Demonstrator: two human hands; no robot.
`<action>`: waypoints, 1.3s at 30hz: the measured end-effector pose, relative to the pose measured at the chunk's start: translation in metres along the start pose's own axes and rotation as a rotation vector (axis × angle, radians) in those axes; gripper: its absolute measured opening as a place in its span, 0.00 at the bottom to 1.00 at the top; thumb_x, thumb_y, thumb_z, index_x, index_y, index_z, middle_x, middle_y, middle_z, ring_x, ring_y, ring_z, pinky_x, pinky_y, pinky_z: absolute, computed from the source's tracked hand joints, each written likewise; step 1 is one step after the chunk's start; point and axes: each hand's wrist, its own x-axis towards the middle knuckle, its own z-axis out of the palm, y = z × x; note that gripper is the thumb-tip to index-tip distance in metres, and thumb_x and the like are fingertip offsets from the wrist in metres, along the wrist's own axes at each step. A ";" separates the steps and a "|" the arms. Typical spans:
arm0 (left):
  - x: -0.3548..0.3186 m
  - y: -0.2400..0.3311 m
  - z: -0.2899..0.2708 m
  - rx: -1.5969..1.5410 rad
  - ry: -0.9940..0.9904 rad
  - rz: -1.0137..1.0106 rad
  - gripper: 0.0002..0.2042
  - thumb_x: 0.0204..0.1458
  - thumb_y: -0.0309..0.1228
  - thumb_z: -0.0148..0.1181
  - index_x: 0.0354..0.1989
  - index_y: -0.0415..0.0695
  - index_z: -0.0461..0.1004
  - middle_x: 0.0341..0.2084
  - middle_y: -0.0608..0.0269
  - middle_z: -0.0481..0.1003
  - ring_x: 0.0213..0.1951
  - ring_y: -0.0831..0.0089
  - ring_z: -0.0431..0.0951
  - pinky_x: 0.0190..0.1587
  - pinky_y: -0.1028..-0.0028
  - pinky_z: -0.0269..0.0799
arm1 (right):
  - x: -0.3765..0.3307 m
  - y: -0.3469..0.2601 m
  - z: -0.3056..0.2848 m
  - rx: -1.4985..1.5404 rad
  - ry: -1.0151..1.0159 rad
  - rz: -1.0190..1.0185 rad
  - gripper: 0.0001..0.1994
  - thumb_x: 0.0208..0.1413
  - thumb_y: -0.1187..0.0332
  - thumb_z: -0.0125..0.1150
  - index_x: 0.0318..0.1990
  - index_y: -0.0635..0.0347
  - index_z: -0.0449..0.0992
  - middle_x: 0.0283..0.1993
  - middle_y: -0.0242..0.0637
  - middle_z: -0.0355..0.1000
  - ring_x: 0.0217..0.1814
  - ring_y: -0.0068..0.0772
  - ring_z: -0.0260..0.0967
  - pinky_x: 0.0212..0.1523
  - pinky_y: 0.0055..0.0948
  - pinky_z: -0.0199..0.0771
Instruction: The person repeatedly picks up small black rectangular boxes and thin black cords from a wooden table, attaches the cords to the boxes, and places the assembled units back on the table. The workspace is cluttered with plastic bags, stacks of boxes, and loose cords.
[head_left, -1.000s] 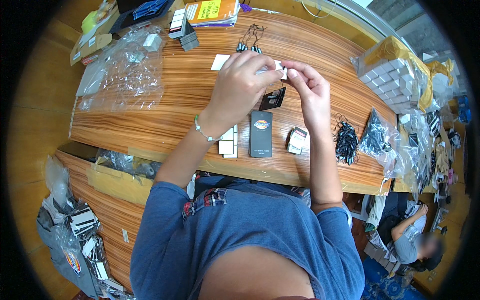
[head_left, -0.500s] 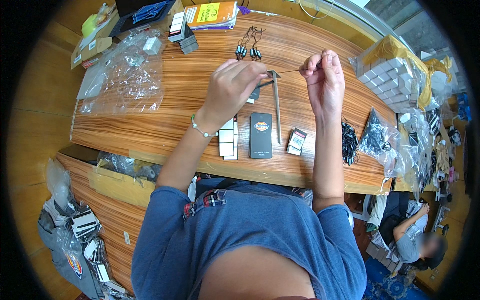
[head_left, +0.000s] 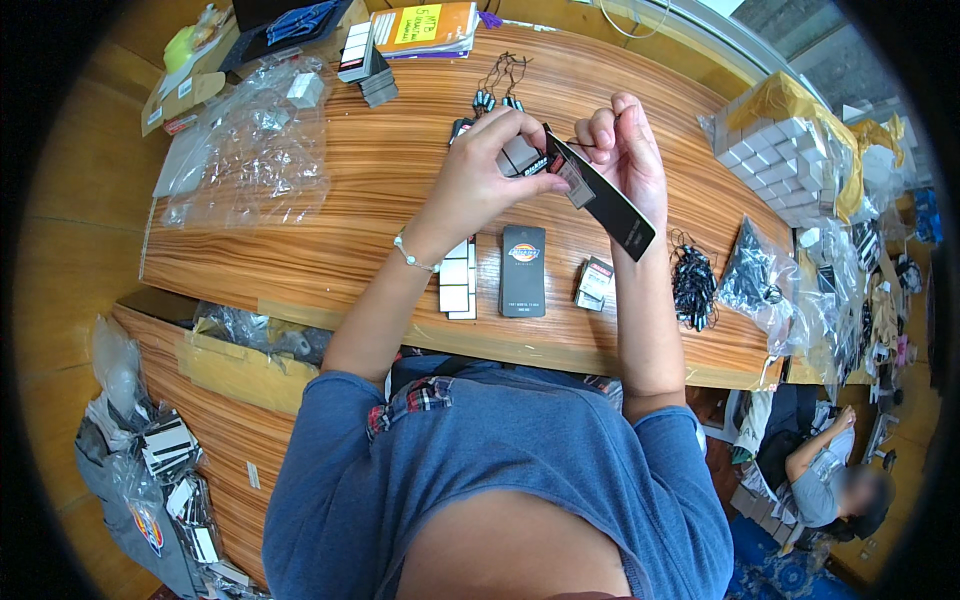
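Turned face-on since earlier: one black tag [head_left: 615, 212], my left hand [head_left: 490, 163] pinching, long axis slanting toward me past right hand [head_left: 628, 148], which pinches one cord [head_left: 577, 143].

Left forearm [head_left: 376, 295] slants far-right, right forearm [head_left: 646, 310] runs nearly straight far, left hand [head_left: 487, 160] pinching thumb to fingers [head_left: 528, 122], right hand [head_left: 632, 155] just beside, palm up, fingers curled in.

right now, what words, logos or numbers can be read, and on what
Wording located, not copied:
Yellow label on orange book: large lettering, legible.
Grey card: coloured logo, legible; print below too small.
Black tag in left hand: pale label, print too small.
Small card stack: print too small.
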 end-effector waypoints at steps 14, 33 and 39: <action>0.001 0.016 -0.019 0.208 0.018 0.082 0.06 0.40 0.23 0.62 0.29 0.41 0.78 0.27 0.63 0.73 0.36 0.71 0.73 0.38 0.75 0.69 | -0.008 -0.017 0.000 -0.827 0.163 -0.123 0.06 0.50 0.77 0.57 0.37 0.66 0.71 0.27 0.36 0.72 0.30 0.21 0.69 0.33 0.18 0.69; 0.003 0.008 -0.019 -0.515 0.021 -0.278 0.06 0.49 0.23 0.57 0.33 0.35 0.73 0.27 0.61 0.75 0.28 0.79 0.74 0.33 0.82 0.72 | -0.016 -0.002 0.021 -0.913 0.059 0.001 0.05 0.52 0.76 0.54 0.36 0.64 0.66 0.27 0.36 0.72 0.31 0.20 0.70 0.33 0.18 0.69; 0.003 0.005 -0.015 -0.536 0.066 -0.259 0.05 0.48 0.23 0.58 0.32 0.35 0.74 0.26 0.61 0.75 0.28 0.79 0.74 0.32 0.82 0.72 | -0.017 -0.001 0.021 -0.910 0.072 -0.010 0.06 0.51 0.77 0.55 0.36 0.64 0.66 0.27 0.35 0.72 0.31 0.20 0.70 0.32 0.18 0.69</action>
